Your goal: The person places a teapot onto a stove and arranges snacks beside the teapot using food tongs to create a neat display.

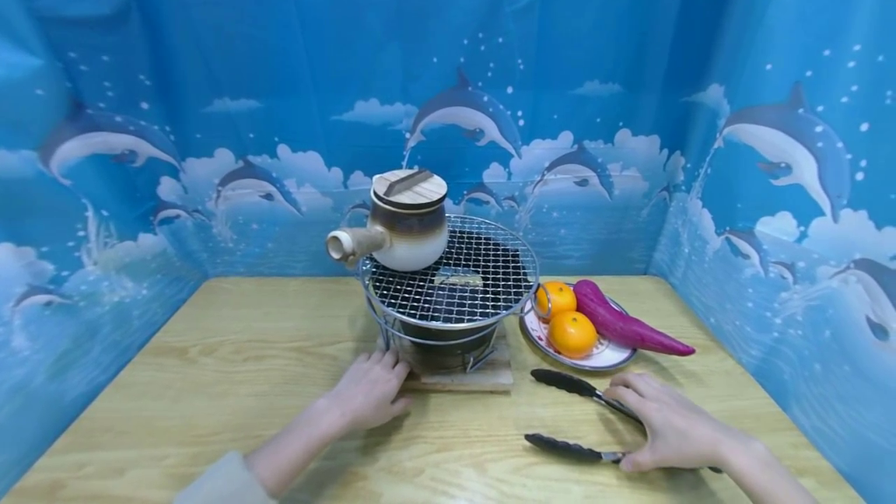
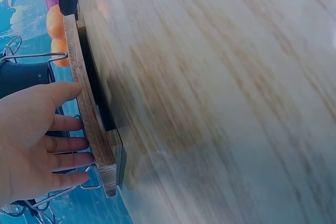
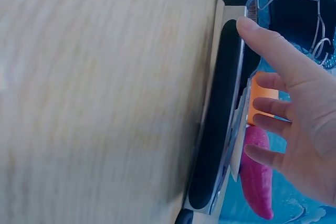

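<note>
My left hand (image 1: 371, 391) rests at the left front corner of the wooden board (image 1: 458, 381) under a small round grill, its fingers extended beside the board's edge (image 2: 89, 103) in the left wrist view. On the grill's wire mesh (image 1: 483, 271) stands a side-handled pot (image 1: 413, 239) with a wooden lid. At the right, black-and-metal tongs (image 1: 570, 448) lie spread on the table. Over them my right hand (image 1: 665, 422) is spread, thumb by the near arm and fingers by the far one. In the right wrist view the thumb meets the tongs' handle (image 3: 215, 114); the fingers look loosely extended.
Right of the grill, a plate (image 1: 605, 364) bears two oranges (image 1: 572, 334) and a purple sweet potato (image 1: 623, 321), whose tip juts past the rim. A blue dolphin-print curtain (image 1: 315, 61) encloses the wooden table (image 1: 231, 364) at the back and sides.
</note>
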Demonstrator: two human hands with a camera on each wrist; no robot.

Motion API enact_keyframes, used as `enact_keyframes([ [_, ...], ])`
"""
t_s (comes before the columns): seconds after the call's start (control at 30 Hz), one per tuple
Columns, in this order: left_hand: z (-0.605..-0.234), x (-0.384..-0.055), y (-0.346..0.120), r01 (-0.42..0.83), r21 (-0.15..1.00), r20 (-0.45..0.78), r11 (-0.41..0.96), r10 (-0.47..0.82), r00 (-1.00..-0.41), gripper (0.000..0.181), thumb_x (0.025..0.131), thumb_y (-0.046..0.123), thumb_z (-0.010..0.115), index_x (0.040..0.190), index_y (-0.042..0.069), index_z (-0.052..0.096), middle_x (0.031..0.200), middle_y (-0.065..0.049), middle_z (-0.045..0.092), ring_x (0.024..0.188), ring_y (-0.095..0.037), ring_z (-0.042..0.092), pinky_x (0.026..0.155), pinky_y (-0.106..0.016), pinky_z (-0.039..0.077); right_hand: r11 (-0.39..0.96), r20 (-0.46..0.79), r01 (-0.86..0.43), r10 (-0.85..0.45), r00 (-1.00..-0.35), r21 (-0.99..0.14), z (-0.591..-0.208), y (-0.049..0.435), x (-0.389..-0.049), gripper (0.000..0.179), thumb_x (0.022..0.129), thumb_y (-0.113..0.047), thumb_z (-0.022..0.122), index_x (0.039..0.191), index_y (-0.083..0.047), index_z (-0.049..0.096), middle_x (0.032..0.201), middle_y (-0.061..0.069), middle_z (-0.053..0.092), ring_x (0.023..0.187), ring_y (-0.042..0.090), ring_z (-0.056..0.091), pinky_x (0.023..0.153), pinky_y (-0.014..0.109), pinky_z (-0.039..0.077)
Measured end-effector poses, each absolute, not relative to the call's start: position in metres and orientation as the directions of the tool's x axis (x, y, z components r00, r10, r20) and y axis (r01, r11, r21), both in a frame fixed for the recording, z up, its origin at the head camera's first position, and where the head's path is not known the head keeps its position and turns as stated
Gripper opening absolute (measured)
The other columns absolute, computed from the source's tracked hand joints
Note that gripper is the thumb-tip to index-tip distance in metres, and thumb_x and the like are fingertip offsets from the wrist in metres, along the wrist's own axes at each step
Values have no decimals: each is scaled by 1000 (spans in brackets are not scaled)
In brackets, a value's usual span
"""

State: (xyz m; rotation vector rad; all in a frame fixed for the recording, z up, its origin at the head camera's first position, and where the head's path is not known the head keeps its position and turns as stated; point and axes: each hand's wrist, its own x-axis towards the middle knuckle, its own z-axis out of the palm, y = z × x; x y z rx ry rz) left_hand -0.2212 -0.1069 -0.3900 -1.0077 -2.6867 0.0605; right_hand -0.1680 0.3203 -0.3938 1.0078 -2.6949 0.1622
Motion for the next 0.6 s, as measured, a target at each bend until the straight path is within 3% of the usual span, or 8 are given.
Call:
enact_keyframes([
  [0.43, -392, -221, -107, 639, -222, 297, 736, 676, -675, 39, 76, 39, 70, 91, 5, 58, 88, -12, 54, 79, -26, 54, 63, -37, 46, 725, 287, -688, -662, -693, 10, -403, 322, -173, 72, 60, -60, 75, 113, -14, 59, 113, -2, 52, 99, 16, 51, 80, 42, 46],
  [0.6, -393, -220, -106, 640, -235, 297, 732, 681, -670, 40, 76, 40, 69, 91, 5, 58, 88, -13, 54, 79, -26, 54, 63, -37, 46, 735, 222, -677, -655, -722, -35, -405, 321, -173, 75, 63, -63, 71, 117, -13, 57, 117, 2, 51, 101, 20, 51, 81, 45, 46],
])
